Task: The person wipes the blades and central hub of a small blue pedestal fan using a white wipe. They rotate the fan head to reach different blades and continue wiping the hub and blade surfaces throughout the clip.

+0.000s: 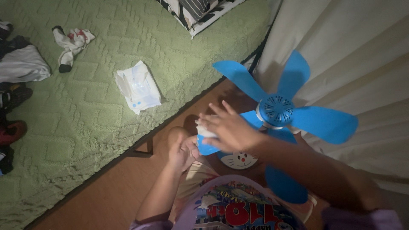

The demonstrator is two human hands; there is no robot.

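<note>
A person seated at the edge of a green-covered bed works on a small blue fan (277,111) held over the lap, seen from a camera on the head. The right hand (230,130) lies across one of the fan's blue blades (204,147), fingers spread and pressing a white wipe (203,130) flat against the plastic, so the hand grips the cloth rather than the blade itself. The left hand (182,152) sits just below and to the left of the right, curled against the lower edge of the same blade; whether it clasps the blade or only props it cannot be told from this angle. The fan's round ribbed hub sits just right of the right hand, with four further blades fanning out up, right and down from it. A white cartoon-cat face (239,160) on the fan's body shows directly beneath the right wrist. Up and to the left of both hands, well apart on the bedspread (85,127), lies an open white pack of wipes (138,87). Farther left still, near the top edge, rests a crumpled white sock (71,46) with red and black marks. Behind the fan, to the right of the hands, hangs a pale curtain (362,55). Wooden floor (110,191) shows below the left forearm.
</note>
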